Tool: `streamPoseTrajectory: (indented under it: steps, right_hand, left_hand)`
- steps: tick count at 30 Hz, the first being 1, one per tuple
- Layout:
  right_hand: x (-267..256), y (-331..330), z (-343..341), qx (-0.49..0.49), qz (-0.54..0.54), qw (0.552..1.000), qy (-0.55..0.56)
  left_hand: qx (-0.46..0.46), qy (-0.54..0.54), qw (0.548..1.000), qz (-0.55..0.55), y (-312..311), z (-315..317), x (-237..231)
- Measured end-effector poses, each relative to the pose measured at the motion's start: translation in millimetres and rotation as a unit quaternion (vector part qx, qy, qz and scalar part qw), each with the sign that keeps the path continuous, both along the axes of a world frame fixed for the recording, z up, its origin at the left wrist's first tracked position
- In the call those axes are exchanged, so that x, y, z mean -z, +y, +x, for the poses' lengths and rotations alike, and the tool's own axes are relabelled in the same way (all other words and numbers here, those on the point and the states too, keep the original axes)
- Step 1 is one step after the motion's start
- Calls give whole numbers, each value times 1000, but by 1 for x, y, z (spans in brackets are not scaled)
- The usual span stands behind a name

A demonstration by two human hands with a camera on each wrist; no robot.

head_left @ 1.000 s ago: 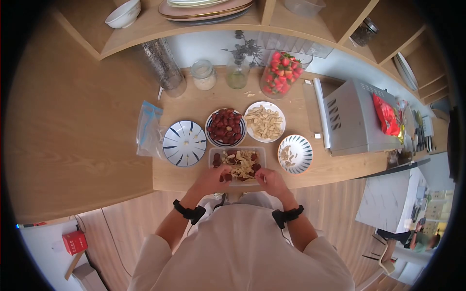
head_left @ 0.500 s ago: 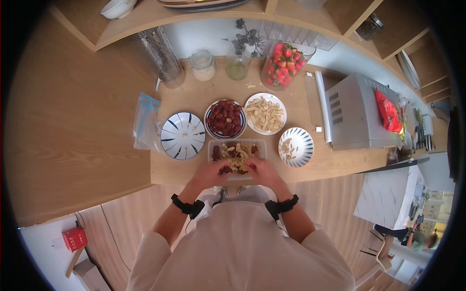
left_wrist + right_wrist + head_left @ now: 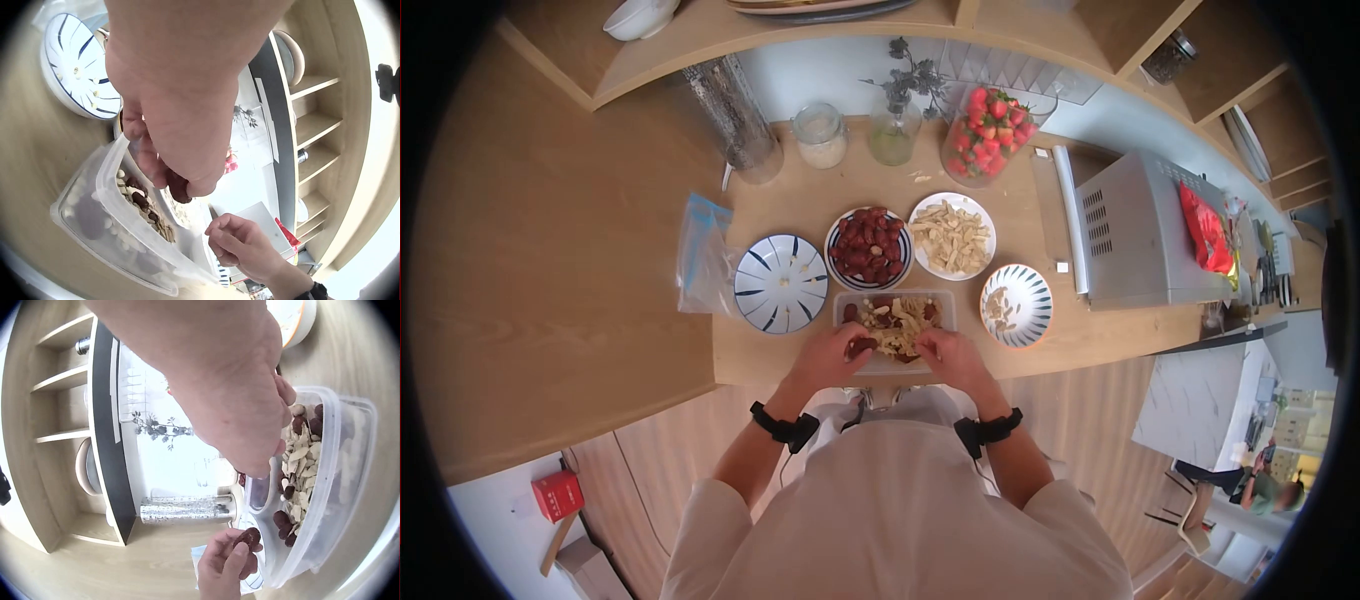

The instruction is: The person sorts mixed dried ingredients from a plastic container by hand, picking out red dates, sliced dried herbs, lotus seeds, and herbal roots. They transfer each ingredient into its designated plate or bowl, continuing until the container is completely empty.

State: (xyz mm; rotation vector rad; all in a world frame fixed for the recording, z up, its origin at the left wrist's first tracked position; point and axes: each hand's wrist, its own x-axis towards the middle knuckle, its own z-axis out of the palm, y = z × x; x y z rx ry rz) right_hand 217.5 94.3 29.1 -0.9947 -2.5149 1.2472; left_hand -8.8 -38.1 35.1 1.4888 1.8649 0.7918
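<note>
My left hand pinches a dark red dried date over the left side of a clear plastic container. My right hand is at the container's right side with its fingers curled; I cannot tell whether anything is between their tips. Inside the container lie pale dried slices, several red dates and small round whitish pieces. Behind it stand a striped bowl heaped with red dates and a white plate of pale dried slices.
A blue-striped dish with a few small bits is on the left, beside a zip bag. At right stands an orange-rimmed bowl. Farther back are glass jars, a container of strawberries and a microwave.
The right hand has moved inward, toward the left hand, over the container. The left hand stays at the container's left side. The head view has tilted slightly.
</note>
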Motion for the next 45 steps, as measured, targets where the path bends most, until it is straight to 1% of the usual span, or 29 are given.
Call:
streamPoseTrajectory:
  steps: [2, 6, 8, 12, 14, 15, 19, 21, 23, 24, 26, 27, 29, 30, 32, 33, 35, 39, 41, 45]
  right_hand:
    - [-2, -1, 0, -2, 7, 1000, 7]
    - [5, -2, 4, 0, 7, 1000, 13]
    - [4, -4, 6, 1, 5, 1000, 9]
    - [6, -7, 7, 2, 15, 1000, 7]
    - [5, -8, 5, -1, 30, 1000, 2]
    - [5, -7, 5, -1, 32, 999, 2]
    - [0, -6, 4, -2, 30, 1000, 9]
    - [-1, -6, 4, -2, 31, 999, 10]
    - [0, -4, 6, -6, 28, 1000, -7]
    - [-1, -3, 8, -7, 31, 999, -7]
    - [0, -3, 10, 7, 24, 1000, 10]
    - [0, -1, 12, 10, 23, 1000, 10]
    - [1, 2, 21, 15, 3, 1000, 14]
    - [2, 3, 25, 17, 1, 1000, 12]
    - [3, 2, 33, 29, 9, 999, 9]
    - [3, 2, 37, 29, 6, 1000, 7]
    - [-1, 0, 42, 43, 12, 999, 4]
    - [-3, -3, 41, 28, 13, 1000, 7]
    - [-2, -1, 35, 16, 26, 1000, 5]
    - [0, 4, 14, -5, 18, 1000, 16]
  left_hand:
    - [-12, -9, 1000, -26, 4, -7, -4]
    - [-15, 3, 1000, 5, 22, -24, 9]
    - [-8, 41, 998, 40, 35, -31, 8]
    - [16, 85, 995, 43, 67, -40, 8]
    - [26, 141, 986, 90, 85, -41, 12]
    - [26, 141, 985, 92, 95, -41, 16]
    - [29, 186, 978, 85, 129, -40, 40]
    - [29, 209, 974, 78, 135, -41, 51]
    - [20, 244, 969, 32, 140, -41, 59]
    - [18, 244, 969, 35, 141, -40, 55]
    - [-1, 218, 972, 86, 134, -38, 38]
    - [2, 218, 972, 86, 127, -37, 30]
    - [-5, 143, 983, 118, 104, -39, 19]
    - [-3, 141, 983, 116, 89, -39, 17]
    - [-16, 91, 992, 90, 52, -35, 18]
    - [-16, 89, 992, 87, 34, -32, 16]
    - [-33, 73, 996, 41, 3, -26, 11]
    - [-18, 105, 994, 28, -23, -19, 8]
    - [15, 163, 984, 71, -21, -18, 9]
    - [29, 159, 983, 82, -4, -13, 5]
